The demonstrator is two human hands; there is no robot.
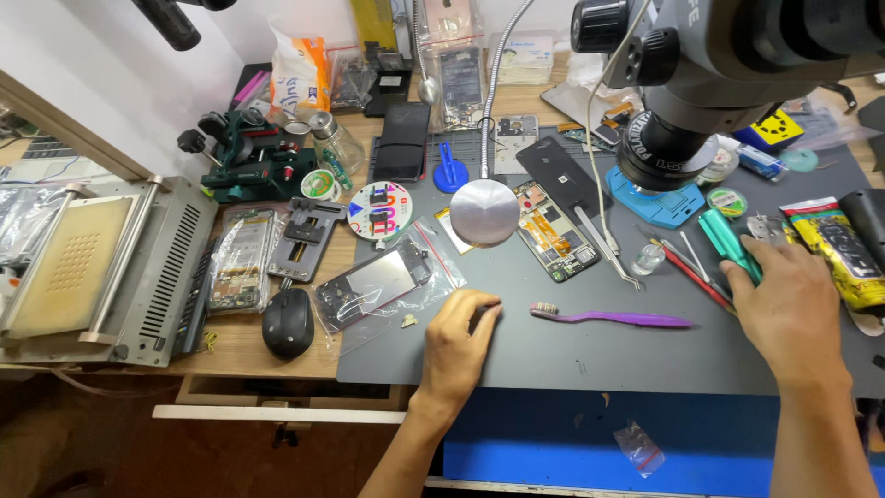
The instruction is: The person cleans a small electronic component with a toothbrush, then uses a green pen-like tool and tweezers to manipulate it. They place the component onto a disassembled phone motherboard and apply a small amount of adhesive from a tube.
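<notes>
The left hand [458,346] lay knuckles-up at the lower middle of the frame, fingers curled onto the grey work mat [572,355], apparently pinning something small and dark under the fingertips; what it was could not be told, nor whether the fingers truly closed on it. The right hand [793,309], at the right edge, reached into a cluster of hand tools, its fingers bent over a green-handled tool [728,242]; whether it gripped the tool or only touched it could not be told.

Between the two hands lay one purple toothbrush [613,318], flat on the mat with its bristles toward the left hand, probably kept within easy reach for brushing parts clean. Above it, at the centre of the frame, one opened phone [551,229] lay with its circuit boards exposed, placed near the microscope head [678,129] at the upper right and beside the round lamp head [484,212] on its gooseneck, likely for light and magnification. To the left, one black mouse [288,323] sat on the wooden bench beside one bagged phone frame [373,284], the bag presumably keeping parts together.
</notes>
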